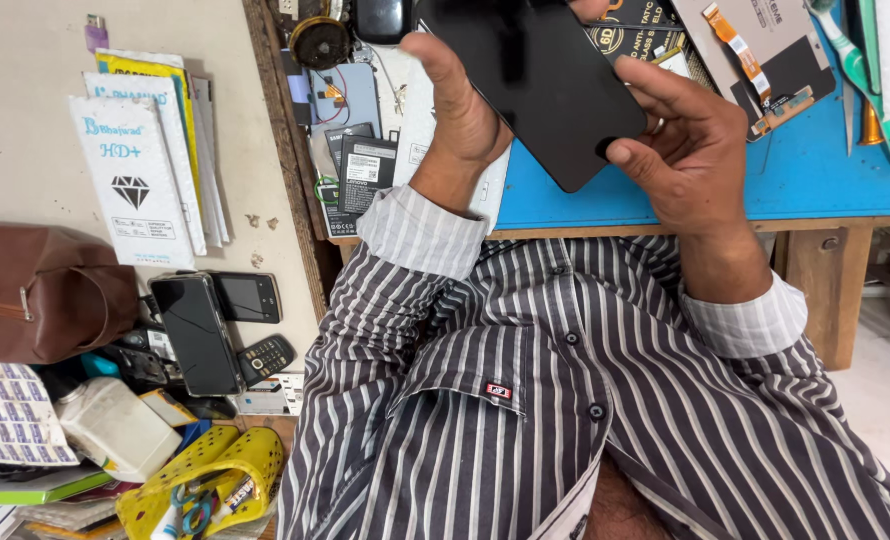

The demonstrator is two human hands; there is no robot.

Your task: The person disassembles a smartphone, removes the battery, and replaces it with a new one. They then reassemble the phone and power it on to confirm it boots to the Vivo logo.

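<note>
A: Where was the black phone (pixel 535 85)?

B: Up at 12 o'clock of the view, held w/ both hands over the blue worktop (pixel 815 180), dark glass side facing up, tilted, its lower corner toward 6.

A: Left hand (pixel 460 110)?

B: Closed on the phone's left edge, thumb up along the side, fingers hidden behind it. Striped cuff just below.

A: Right hand (pixel 685 150)?

B: At abt 1 o'clock, gripping the right edge and lower corner; fingertips pressed on the glass, palm cupped, fingers narrow.

A: Other stuff nearby?

B: Flex cable w/ orange strip (pixel 755 65) at 1–2 o'clock on the worktop, green-handled tool (pixel 880 95) at 2. White sleeve packs (pixel 135 170) at 10. Brown leather bag (pixel 35 290) at 9. Cracked smartphone (pixel 197 335) and small keypad phone (pixel 265 357) at 8, yellow plastic basket (pixel 215 480) at 7.
</note>
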